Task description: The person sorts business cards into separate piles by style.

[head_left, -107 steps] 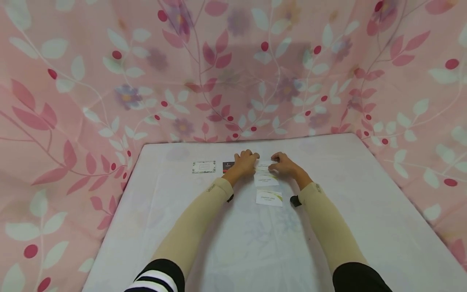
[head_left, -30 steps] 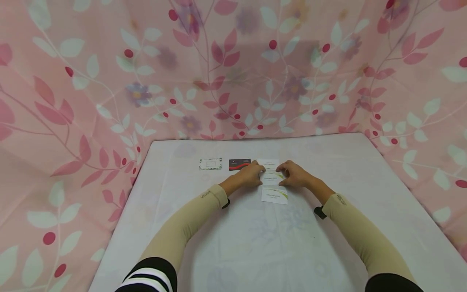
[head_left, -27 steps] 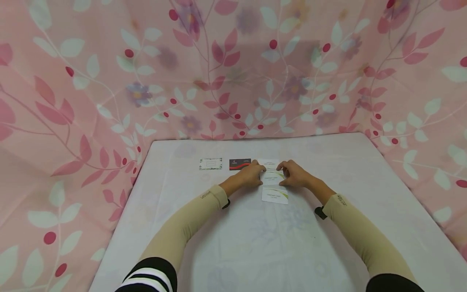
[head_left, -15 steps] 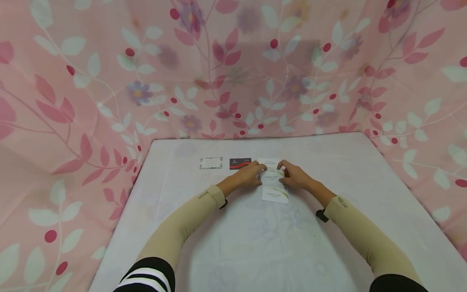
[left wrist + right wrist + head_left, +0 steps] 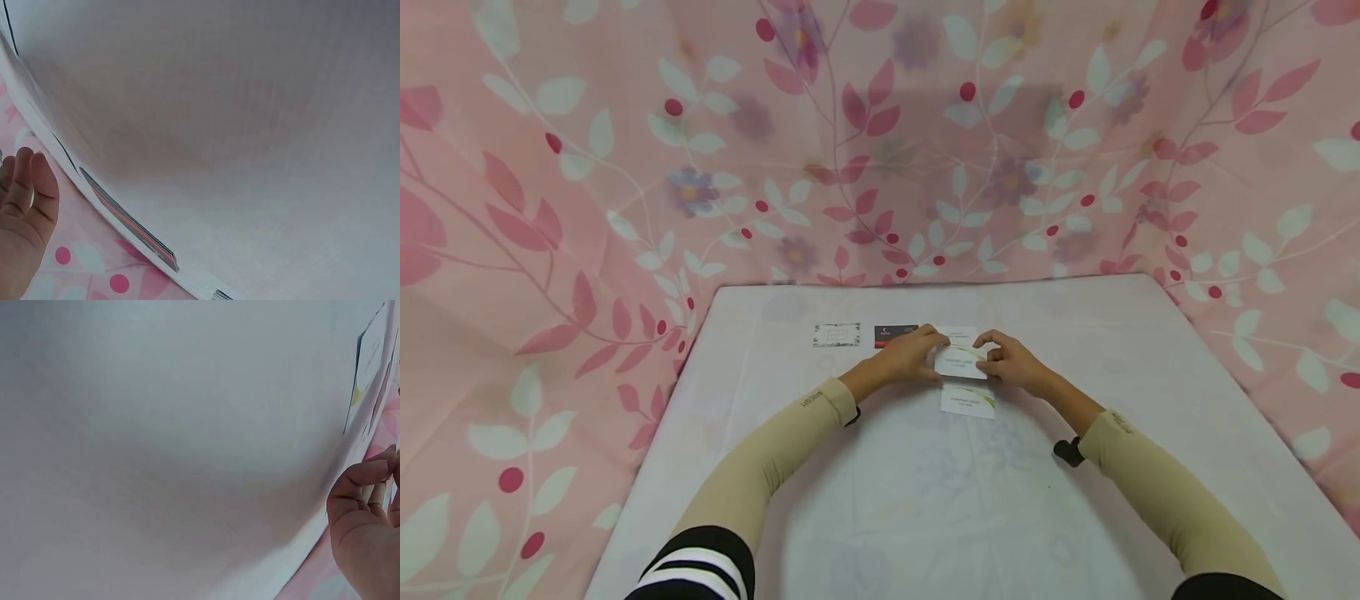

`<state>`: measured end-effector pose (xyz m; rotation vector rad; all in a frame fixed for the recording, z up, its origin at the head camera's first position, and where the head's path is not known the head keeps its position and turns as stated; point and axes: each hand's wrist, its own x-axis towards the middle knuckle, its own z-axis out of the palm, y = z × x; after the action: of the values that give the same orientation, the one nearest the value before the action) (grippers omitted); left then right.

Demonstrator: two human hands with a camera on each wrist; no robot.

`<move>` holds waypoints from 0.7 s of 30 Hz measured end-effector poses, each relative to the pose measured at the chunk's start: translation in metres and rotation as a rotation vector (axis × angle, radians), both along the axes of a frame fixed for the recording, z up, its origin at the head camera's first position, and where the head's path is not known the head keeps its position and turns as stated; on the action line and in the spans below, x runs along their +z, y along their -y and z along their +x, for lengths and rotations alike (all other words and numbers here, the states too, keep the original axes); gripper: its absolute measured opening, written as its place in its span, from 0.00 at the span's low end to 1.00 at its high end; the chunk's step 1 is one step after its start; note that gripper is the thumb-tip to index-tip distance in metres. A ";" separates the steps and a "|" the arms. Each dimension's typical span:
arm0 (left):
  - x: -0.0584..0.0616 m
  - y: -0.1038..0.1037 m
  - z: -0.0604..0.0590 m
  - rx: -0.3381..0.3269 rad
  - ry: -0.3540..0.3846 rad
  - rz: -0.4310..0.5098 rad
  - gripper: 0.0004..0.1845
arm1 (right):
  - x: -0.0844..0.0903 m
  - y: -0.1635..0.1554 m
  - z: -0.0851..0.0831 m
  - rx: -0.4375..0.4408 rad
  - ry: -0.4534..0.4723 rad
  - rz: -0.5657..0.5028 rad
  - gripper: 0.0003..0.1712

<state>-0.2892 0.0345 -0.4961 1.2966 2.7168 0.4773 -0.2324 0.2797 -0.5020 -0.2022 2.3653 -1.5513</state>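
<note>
A white card with a green-yellow swoosh (image 5: pixel 961 362) is held just above the white table (image 5: pixel 880 492), near its far middle. My left hand (image 5: pixel 925 348) pinches its left edge and my right hand (image 5: pixel 1000 354) pinches its right edge. A matching card (image 5: pixel 967 402) lies flat just in front of it, and another white card (image 5: pixel 957 334) lies behind, partly hidden. In the right wrist view my right hand (image 5: pixel 365 525) curls its fingers round a thin card edge (image 5: pixel 376 490). The left wrist view shows only my left hand's fingertips (image 5: pixel 28 187) at the frame edge.
A black card with a red swoosh (image 5: pixel 895 335) and a white card with a leafy border (image 5: pixel 837 335) lie in a row left of my hands. Pink floral cloth (image 5: pixel 880 150) hangs round the table's back and sides. The near table surface is bare white cloth.
My hands drew back from the far card to the middle card. That card has since come up off the table between both hands and sits slightly tilted.
</note>
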 end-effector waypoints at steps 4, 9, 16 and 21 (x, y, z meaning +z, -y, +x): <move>0.004 0.000 0.002 0.006 0.001 -0.009 0.37 | -0.003 0.000 0.002 -0.024 0.009 -0.022 0.22; 0.008 -0.002 0.004 0.021 0.018 -0.016 0.36 | -0.002 0.003 0.006 -0.054 -0.176 0.133 0.21; 0.009 -0.003 -0.004 0.072 -0.006 -0.008 0.35 | 0.004 0.004 0.006 -0.031 -0.436 0.340 0.35; 0.010 -0.004 -0.005 0.081 0.011 0.002 0.34 | 0.003 0.004 0.003 0.009 -0.489 0.449 0.37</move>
<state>-0.2941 0.0385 -0.4857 1.1847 2.7692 0.4934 -0.2295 0.2760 -0.4993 -0.5361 3.0059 -1.0027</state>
